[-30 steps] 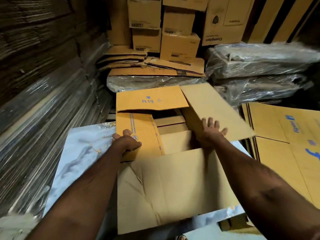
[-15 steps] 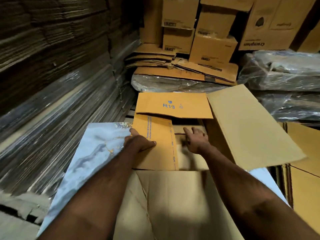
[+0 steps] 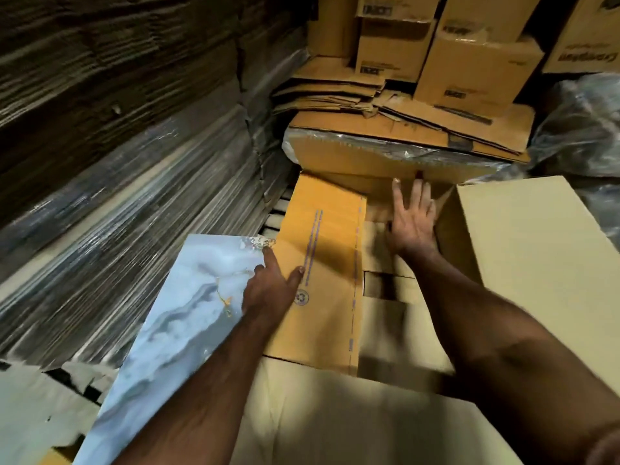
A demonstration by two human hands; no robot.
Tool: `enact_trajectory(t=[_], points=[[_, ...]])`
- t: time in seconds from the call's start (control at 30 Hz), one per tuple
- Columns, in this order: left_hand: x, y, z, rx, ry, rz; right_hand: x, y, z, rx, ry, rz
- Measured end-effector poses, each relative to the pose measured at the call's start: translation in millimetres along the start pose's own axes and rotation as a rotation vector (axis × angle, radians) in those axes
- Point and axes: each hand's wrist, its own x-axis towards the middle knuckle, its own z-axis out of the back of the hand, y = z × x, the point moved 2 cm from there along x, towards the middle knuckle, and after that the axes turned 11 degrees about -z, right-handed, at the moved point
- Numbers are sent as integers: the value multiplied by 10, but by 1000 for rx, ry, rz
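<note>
Your cardboard box (image 3: 335, 414) sits right in front of you on the marble-print surface (image 3: 188, 313), and it looks like you're mid flap-folding. Your left hand (image 3: 271, 290) is flat and relaxed, pressing the printed left flap (image 3: 322, 236) down over the opening. Your right hand (image 3: 412, 223) is spread open too, fingertips up by the far flap (image 3: 369, 159), gripping nothing. The big right flap (image 3: 536, 256) hangs out sideways. Next I'd guess you fold the far flap down, then the right one, with the left pinned so it can't spring up.
</note>
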Motion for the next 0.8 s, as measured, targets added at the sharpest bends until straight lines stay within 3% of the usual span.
enact_trajectory(t=[0.13,0.37,0.57,0.73,0.8], points=[[-7,-32,-8,10,-21,-4,609,97,245,38,-15,42],[3,-18,-15,11,-13,-26,1150,-44,3,-124,372,-3],[18,-27,-32,59,-36,-38,1119,-76,-101,-118,417,-41],[-3,-44,-11,29,-51,-46,160,140,-285,253,228,-62],[-12,-36,-13,-3,-53,-49,-414,217,-386,472,243,-106]])
